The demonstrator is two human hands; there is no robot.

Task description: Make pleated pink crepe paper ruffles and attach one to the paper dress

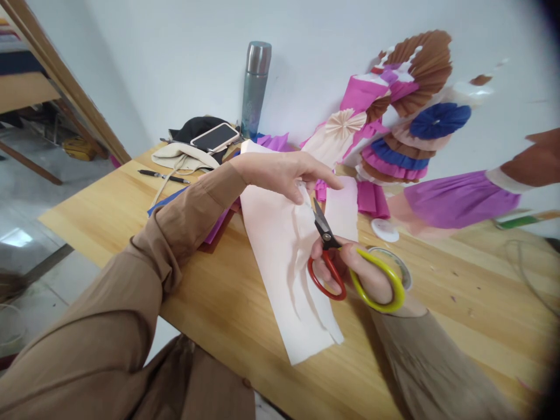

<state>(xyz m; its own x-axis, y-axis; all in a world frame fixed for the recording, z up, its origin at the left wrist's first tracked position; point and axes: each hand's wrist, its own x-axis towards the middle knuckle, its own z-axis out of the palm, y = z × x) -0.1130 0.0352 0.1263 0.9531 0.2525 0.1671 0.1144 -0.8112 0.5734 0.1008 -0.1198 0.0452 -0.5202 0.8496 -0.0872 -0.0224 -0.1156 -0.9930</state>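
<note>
The left hand (pixel 291 173) pinched a raised edge of pale paper (pixel 273 239) in its grip, the sheet running near to far across the worktop (pixel 214 309). The right hand's (pixel 371 280) grip wrapped the scissors (pixel 326 237), blades slightly parted.

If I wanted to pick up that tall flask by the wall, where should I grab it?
Probably around the upper body of the flask, just below its silver cap, coming from the front. It stands upright, slim and round, which should suit a wrap-around grip; the wall is behind it, and the phone and purple paper lie near its base.
</note>
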